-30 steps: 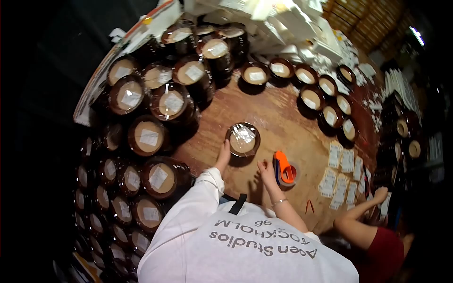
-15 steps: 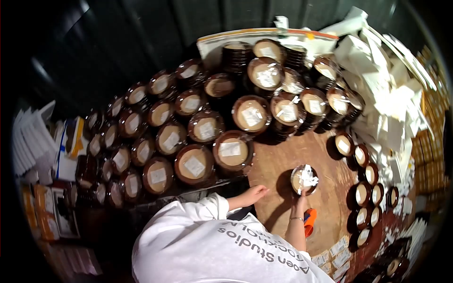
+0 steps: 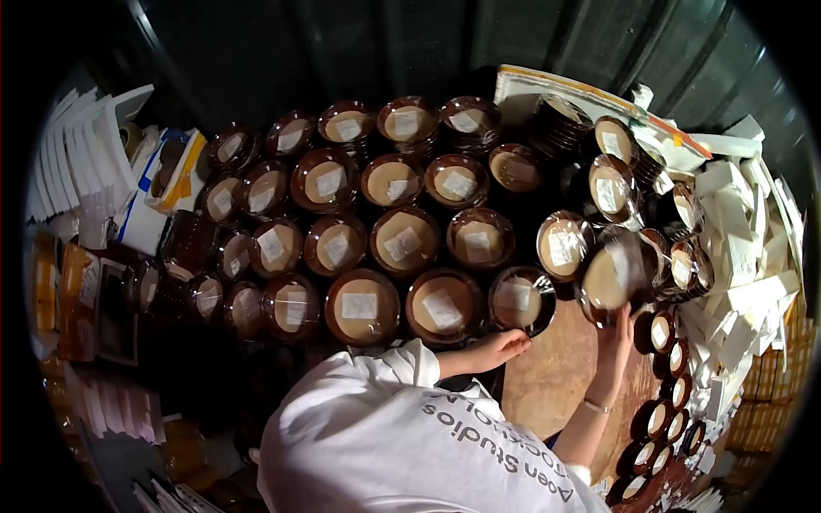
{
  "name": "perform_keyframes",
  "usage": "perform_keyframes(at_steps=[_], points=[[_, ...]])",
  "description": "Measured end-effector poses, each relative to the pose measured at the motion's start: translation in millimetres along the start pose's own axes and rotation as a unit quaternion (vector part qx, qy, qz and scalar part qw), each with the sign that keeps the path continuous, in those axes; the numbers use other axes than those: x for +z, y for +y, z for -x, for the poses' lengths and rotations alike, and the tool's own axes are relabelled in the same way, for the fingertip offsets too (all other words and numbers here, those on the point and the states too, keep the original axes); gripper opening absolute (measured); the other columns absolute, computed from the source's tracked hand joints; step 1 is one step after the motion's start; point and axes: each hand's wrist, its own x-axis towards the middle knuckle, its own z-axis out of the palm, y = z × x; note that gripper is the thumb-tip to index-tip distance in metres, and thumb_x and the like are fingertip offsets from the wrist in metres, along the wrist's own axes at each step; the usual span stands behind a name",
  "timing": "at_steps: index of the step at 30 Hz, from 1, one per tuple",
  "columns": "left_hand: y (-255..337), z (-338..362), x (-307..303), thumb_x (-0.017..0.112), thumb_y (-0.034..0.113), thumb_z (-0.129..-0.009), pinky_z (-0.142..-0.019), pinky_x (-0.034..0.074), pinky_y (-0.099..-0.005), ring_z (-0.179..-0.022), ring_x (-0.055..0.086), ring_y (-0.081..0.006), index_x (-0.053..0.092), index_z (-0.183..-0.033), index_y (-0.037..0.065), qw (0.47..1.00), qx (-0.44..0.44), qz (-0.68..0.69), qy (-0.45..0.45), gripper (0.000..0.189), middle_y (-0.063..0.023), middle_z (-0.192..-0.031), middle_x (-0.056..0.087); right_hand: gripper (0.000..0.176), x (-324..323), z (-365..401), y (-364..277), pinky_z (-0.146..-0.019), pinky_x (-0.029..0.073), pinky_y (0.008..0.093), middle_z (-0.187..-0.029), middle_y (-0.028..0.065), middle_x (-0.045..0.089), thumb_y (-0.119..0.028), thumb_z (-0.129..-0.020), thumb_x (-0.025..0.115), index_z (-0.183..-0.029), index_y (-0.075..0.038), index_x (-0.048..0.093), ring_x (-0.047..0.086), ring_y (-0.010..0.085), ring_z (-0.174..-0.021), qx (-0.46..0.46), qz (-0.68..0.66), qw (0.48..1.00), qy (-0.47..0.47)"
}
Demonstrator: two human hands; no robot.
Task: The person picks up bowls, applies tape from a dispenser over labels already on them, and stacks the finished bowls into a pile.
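Observation:
My right hand (image 3: 614, 332) is raised and grips a plastic-wrapped brown bowl (image 3: 609, 278) from below; the bowl is tilted and blurred, held close to the wrapped stacks at the right. My left hand (image 3: 494, 348) lies flat on the brown wooden tabletop (image 3: 552, 380), fingers apart, holding nothing. It rests just below a wrapped bowl stack (image 3: 522, 299) at the front row's right end. A thin bracelet (image 3: 596, 407) circles my right wrist. My white printed shirt (image 3: 402, 445) fills the lower middle.
Several rows of wrapped brown bowl stacks with white labels (image 3: 359, 303) cover the table's left and middle. Small open bowls (image 3: 660, 332) line the right edge. White folded cartons (image 3: 744, 248) pile at the right, more cartons (image 3: 81, 162) at the far left. A dark wall stands behind.
My right hand has lifted the wrapped bowl off the tabletop and carried it up to the right stacks. The view has swung left; the orange tape dispenser is out of sight.

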Motion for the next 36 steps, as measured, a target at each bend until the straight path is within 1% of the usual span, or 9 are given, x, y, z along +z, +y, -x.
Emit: perform_keyframes(at_steps=[4,5,9,19,25,27,30,31,36], points=[[-11.1,14.7,-32.1,0.042,0.023,-0.089,-0.078,0.04,-0.0225,-0.087,0.05,-0.009,0.047,-0.107,0.002,0.981,0.085,0.091,0.15,0.028,-0.0024,-0.093,0.053,0.035,135.0,-45.1,33.5,-0.075,0.049,0.0355,-0.106,0.0125,0.05,-0.024,-0.088,0.043,-0.106,0.006,0.046,0.054,0.0225,-0.094,0.078,0.032,0.981,-0.175],[9.5,25.0,-50.8,0.041,0.019,-0.089,-0.08,0.04,-0.0236,-0.088,0.05,-0.0104,0.046,-0.108,0.001,0.979,0.072,0.037,0.19,0.027,-0.0044,-0.097,0.052,0.036,175.3,-43.5,31.4,-0.079,0.045,0.0276,-0.107,0.0055,0.052,-0.027,-0.087,0.045,-0.111,-0.001,0.047,0.052,0.0131,-0.092,0.182,0.139,0.968,-0.102],[25.1,61.9,-106.8,0.036,0.02,-0.091,-0.083,0.04,-0.0273,-0.09,0.051,-0.0147,0.043,-0.11,-0.002,0.923,0.139,0.084,0.349,0.03,-0.0108,-0.101,0.052,0.044,246.5,-89.4,111.3,-0.07,0.05,0.0302,-0.095,0.0096,0.057,-0.035,-0.085,0.046,-0.106,0.003,0.049,0.058,0.0179,-0.082,0.219,0.138,0.904,-0.339],[29.6,126.3,-176.1,0.047,0.016,-0.086,-0.079,0.041,-0.0283,-0.092,0.051,-0.018,0.042,-0.111,-0.001,0.814,0.071,-0.094,0.569,0.03,-0.0119,-0.106,0.049,0.052,309.0,-118.3,182.0,-0.07,0.051,0.0329,-0.101,0.0153,0.054,-0.037,-0.086,0.045,-0.112,0.007,0.041,0.057,0.022,-0.086,0.267,0.254,0.854,-0.367],[39.4,120.6,-222.0,0.046,0.019,-0.086,-0.082,0.04,-0.0306,-0.099,0.049,-0.0209,0.042,-0.112,0.001,0.799,0.096,-0.134,0.578,0.032,-0.0119,-0.11,0.047,0.058,321.2,-111.7,189.1,-0.057,0.053,0.031,-0.091,0.0166,0.055,-0.041,-0.084,0.046,-0.106,0.012,0.042,0.06,0.0231,-0.074,0.193,0.289,0.878,-0.328],[41.9,110.7,-226.7,0.048,0.021,-0.085,-0.086,0.038,-0.035,-0.103,0.046,-0.0265,0.041,-0.115,0.001,0.783,0.108,-0.214,0.574,0.036,-0.0154,-0.114,0.045,0.065,319.9,-110.2,185.3,-0.045,0.049,0.0285,-0.067,0.0145,0.057,-0.051,-0.082,0.042,-0.086,0.014,0.05,0.056,0.0232,-0.042,0.105,0.447,0.822,-0.336],[56.4,92.8,-240.1,0.054,0.026,-0.079,-0.095,0.026,-0.0433,-0.114,0.033,-0.036,0.034,-0.124,0.003,0.71,0.074,-0.468,0.521,0.054,-0.0192,-0.126,0.033,0.073,308.5,-112.4,200.3,-0.046,0.046,0.0323,-0.054,0.0159,0.055,-0.06,-0.08,0.033,-0.059,0.008,0.053,0.058,0.0247,-0.048,-0.05,0.547,0.78,-0.3],[54.4,84.3,-246.6,0.055,0.03,-0.078,-0.097,0.022,-0.0455,-0.118,0.028,-0.0351,0.031,-0.127,0.004,0.689,0.063,-0.521,0.5,0.06,-0.0178,-0.131,0.027,0.073,308.0,-111.2,199.9,-0.047,0.046,0.0324,-0.053,0.0149,0.055,-0.06,-0.08,0.033,-0.058,0.006,0.053,0.057,0.0248,-0.049,-0.013,0.552,0.775,-0.307],[49.3,56.9,-267.4,0.057,0.038,-0.075,-0.097,0.02,-0.0504,-0.123,0.023,-0.0329,0.026,-0.129,0.007,0.641,-0.032,-0.627,0.441,0.07,-0.0152,-0.134,0.024,0.063,282.9,-93.5,190.1,-0.044,0.045,0.0286,-0.058,0.0117,0.055,-0.054,-0.082,0.038,-0.101,0.006,0.044,0.055,0.0175,-0.049,0.05,0.398,0.862,-0.309]])
